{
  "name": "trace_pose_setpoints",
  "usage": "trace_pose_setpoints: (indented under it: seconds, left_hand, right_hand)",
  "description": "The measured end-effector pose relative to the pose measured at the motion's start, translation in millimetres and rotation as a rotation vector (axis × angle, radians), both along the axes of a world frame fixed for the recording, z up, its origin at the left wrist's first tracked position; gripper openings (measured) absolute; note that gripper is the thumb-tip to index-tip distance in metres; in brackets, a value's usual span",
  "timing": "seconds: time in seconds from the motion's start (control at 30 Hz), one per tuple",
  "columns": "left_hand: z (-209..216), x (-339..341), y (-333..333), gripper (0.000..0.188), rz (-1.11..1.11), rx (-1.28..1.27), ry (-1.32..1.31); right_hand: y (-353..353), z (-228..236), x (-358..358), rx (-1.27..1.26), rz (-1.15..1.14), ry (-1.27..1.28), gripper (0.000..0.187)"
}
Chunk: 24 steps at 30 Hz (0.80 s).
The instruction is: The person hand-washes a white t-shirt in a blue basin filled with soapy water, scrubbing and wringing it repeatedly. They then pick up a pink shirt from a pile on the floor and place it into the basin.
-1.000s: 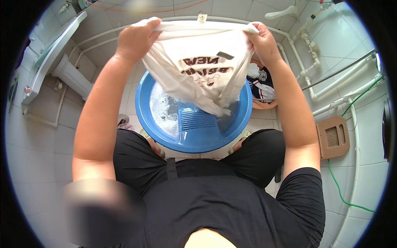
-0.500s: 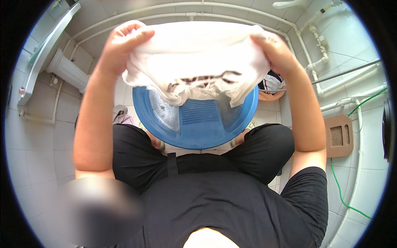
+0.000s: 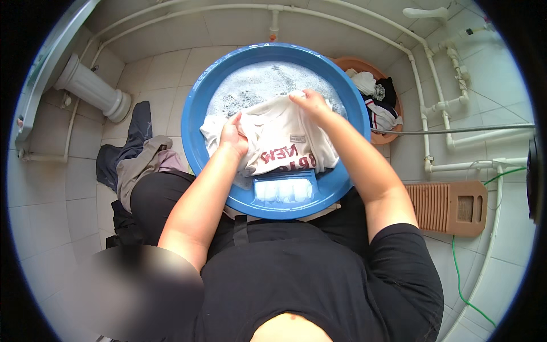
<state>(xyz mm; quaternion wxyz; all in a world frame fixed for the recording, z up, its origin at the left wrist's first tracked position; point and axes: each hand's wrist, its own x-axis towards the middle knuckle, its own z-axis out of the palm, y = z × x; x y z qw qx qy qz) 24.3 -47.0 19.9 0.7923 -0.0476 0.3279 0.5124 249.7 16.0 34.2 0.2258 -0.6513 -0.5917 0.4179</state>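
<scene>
A white shirt (image 3: 279,128) with dark red lettering lies bunched across the blue basin (image 3: 191,122), its lower part over the basin's built-in ribbed washboard (image 3: 285,191). Foamy water (image 3: 250,82) fills the far side behind it. My left hand (image 3: 235,137) is closed on the shirt's left part, thumb pointing away from me. Farther right, my right hand (image 3: 310,105) pinches the shirt's far edge between thumb and fingers. Some fingertips of both hands are hidden by the cloth.
An orange-brown tub (image 3: 393,138) of clothes stands behind the basin at right. A brown washboard (image 3: 444,208) lies to my right, near a green cord (image 3: 458,279). Clothes (image 3: 142,157) are heaped on the floor at left, near a white pedestal (image 3: 94,91). White pipes (image 3: 342,16) line the walls.
Both hands have come down from above the basin's far side, lowering the stretched-out shirt into the basin. They are closer together, and the lettering now shows clearly.
</scene>
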Motion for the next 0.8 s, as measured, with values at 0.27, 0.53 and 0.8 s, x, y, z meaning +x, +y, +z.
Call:
trace_pose_setpoints:
  seconds: [0.27,0.53,0.8]
  left_hand:
    - [-45,5,20,0.030,0.098,0.071,0.118]
    - [-2,24,11,0.031,0.026,0.080,-0.065]
    - [-54,21,-5,0.030,-0.217,0.358,-0.330]
  right_hand:
    - [8,-27,-18,-0.156,0.028,-0.588,0.049]
    - [-48,3,-74,0.798,0.237,0.035,0.020]
    - [-90,27,-104,0.794,0.184,0.031,0.017]
